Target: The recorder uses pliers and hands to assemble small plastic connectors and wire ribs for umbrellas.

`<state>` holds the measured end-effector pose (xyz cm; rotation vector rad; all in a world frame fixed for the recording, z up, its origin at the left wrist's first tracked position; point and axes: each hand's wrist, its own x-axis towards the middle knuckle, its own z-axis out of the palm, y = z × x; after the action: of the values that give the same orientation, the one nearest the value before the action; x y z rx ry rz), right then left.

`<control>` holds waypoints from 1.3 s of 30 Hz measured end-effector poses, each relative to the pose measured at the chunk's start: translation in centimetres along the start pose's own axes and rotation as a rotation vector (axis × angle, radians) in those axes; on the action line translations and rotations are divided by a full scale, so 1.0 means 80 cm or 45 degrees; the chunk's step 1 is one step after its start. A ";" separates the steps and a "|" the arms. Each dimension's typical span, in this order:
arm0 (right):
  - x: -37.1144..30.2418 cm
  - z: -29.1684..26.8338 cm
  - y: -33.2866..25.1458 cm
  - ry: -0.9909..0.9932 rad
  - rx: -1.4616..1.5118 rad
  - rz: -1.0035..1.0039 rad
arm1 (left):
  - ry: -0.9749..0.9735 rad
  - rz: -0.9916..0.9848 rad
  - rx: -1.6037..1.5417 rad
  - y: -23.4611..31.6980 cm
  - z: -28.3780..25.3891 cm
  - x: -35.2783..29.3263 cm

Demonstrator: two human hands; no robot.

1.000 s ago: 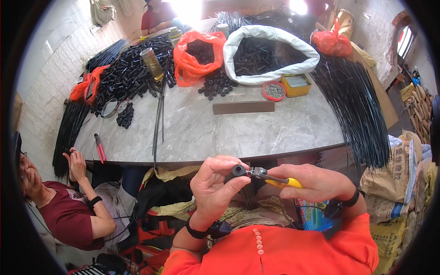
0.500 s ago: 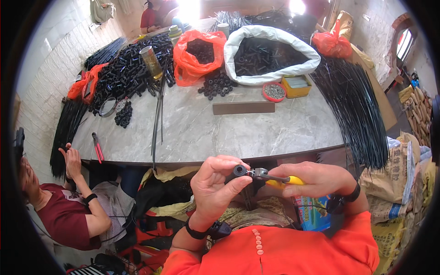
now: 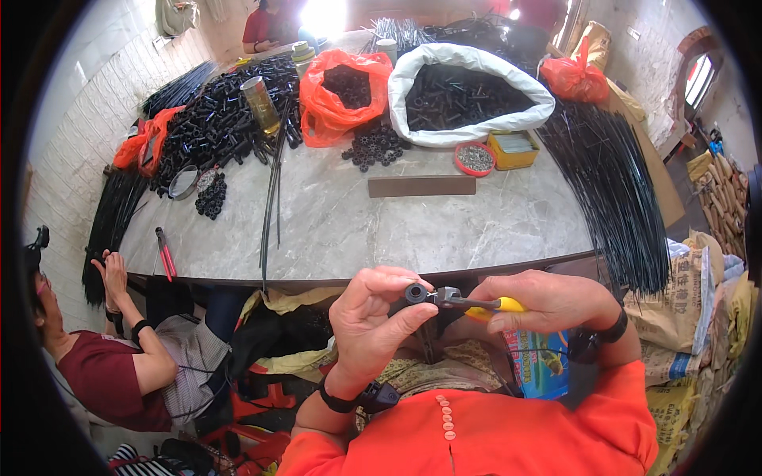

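Above the near edge of the table, my left hand (image 3: 369, 313) pinches a small black round fitting (image 3: 414, 293) between thumb and fingertips, its hollow end turned up. From the right, my right hand (image 3: 556, 300) is wrapped round pliers (image 3: 451, 297) with yellow-and-dark handles. Their jaws meet the fitting's side, where a thin, shiny metal bit shows; what exactly they grip is too small to tell.
On the grey marbled table (image 3: 333, 238) lie a dark flat bar (image 3: 421, 186), a red dish of small metal pieces (image 3: 475, 159), a white sack of black parts (image 3: 403, 111) and red-handled pliers (image 3: 166, 255). Black rods (image 3: 615, 182) overhang at right. A co-worker (image 3: 111, 365) sits at left.
The pliers have turned slightly in my right hand, their jaws still at the fitting. My left hand stays nearly in place. At left, the co-worker's head and hands have shifted a little.
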<state>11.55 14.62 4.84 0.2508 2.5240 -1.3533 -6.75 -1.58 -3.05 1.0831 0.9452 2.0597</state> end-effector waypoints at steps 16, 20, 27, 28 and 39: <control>-0.007 0.031 -0.002 1.071 -1.765 -0.685 | -0.012 -0.076 -0.134 0.007 -0.002 0.002; -0.006 0.037 -0.006 1.277 -1.838 -0.779 | 0.045 -0.091 -0.171 0.007 0.000 0.000; -0.022 0.046 -0.022 1.056 -1.816 -0.407 | 0.071 -0.118 -0.212 0.009 0.008 -0.001; -0.024 0.047 -0.023 0.977 -1.712 -0.340 | 0.060 -0.107 -0.202 0.009 0.008 -0.002; -0.026 0.007 -0.029 -0.130 0.316 0.115 | -0.101 -0.131 -0.121 0.013 0.002 -0.006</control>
<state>12.97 12.81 7.03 0.3306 2.2335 -1.5995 -6.56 -2.49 -2.33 1.0372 0.8378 1.9438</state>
